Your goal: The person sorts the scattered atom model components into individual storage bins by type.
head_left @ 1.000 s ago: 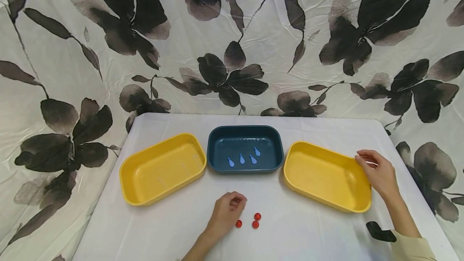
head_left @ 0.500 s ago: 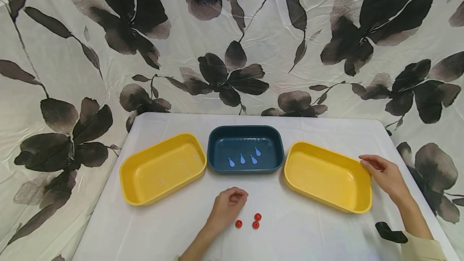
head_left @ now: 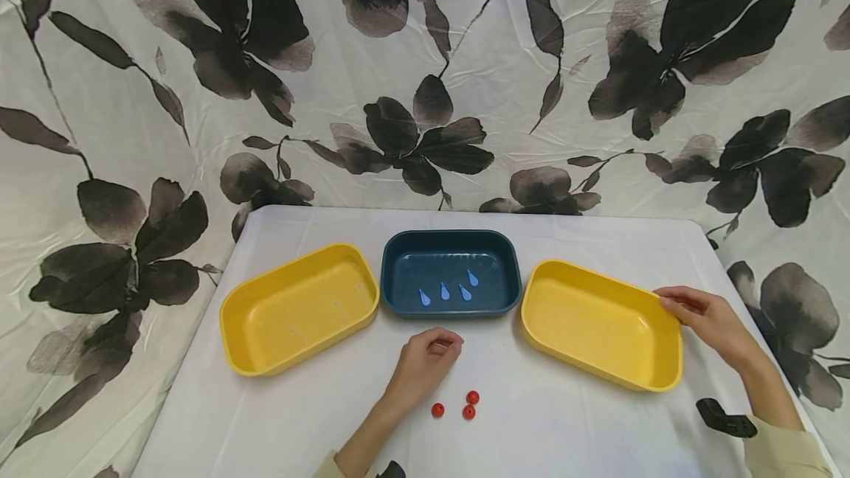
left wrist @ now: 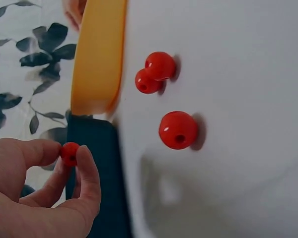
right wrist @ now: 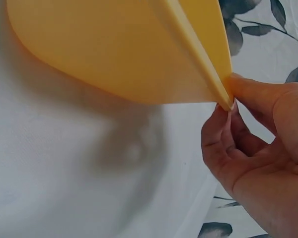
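Between thumb and fingertips my left hand (head_left: 423,367) pinches a small red bead (left wrist: 70,154), its hole showing in the left wrist view. That hand is over the cloth just in front of the dark blue tray (head_left: 392,271). Three more red beads (head_left: 468,412) lie on the cloth, closer to me. At the right, my right hand (head_left: 713,323) pinches the rim of the right yellow tray (head_left: 584,323), thumb on one side and fingers on the other, as the right wrist view shows.
Several blue drop-shaped pieces (head_left: 444,291) lie in the dark blue tray. Another yellow tray (head_left: 292,316) stands at the left, with a few faint clear bits on its floor. A white cloth (head_left: 531,419) covers the table, and a flower-printed sheet (head_left: 299,80) hangs behind.
My left hand has moved forward and slightly right toward the dark blue tray, away from the loose beads. My right wrist has shifted a little right and lower, its fingers still at the yellow rim.
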### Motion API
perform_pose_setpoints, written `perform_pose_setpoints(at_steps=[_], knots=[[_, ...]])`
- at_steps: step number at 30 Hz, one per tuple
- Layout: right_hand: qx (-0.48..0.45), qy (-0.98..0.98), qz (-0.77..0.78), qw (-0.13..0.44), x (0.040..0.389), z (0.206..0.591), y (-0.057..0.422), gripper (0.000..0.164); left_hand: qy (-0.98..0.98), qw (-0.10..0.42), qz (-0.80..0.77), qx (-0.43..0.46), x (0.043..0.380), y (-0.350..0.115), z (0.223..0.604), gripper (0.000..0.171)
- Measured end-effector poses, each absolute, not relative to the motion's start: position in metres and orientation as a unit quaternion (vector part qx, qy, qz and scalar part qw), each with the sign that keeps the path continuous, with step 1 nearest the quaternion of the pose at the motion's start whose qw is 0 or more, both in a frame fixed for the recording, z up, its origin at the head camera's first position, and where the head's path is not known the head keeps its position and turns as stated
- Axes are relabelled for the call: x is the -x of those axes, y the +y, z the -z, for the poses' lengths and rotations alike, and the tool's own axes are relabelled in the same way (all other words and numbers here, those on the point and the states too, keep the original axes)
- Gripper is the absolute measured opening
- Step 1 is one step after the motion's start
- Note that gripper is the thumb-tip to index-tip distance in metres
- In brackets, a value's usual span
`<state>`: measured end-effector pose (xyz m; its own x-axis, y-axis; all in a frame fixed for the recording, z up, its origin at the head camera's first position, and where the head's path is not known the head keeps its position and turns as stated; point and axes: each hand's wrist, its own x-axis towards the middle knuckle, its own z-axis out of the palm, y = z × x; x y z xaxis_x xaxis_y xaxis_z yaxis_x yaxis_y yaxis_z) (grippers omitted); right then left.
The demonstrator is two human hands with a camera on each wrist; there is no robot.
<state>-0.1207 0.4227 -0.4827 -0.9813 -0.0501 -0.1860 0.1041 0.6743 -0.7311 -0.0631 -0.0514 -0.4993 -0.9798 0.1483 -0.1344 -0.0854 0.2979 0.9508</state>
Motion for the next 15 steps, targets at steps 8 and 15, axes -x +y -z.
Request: perform_pose_setpoints(at_steps=[8, 15], knots=[[-0.010, 0.902, 0.410, 0.134, 0.124, 0.481, 0.426, 0.060, 0.800, 0.085, -0.594, -0.027, 0.072, -0.047, 0.489, 0.017], [-0.010, 0.897, 0.420, 0.136, 0.123, 0.481, 0.427, 0.059, 0.794, 0.075, -0.603, -0.037, 0.083, -0.038, 0.480, 0.017]])
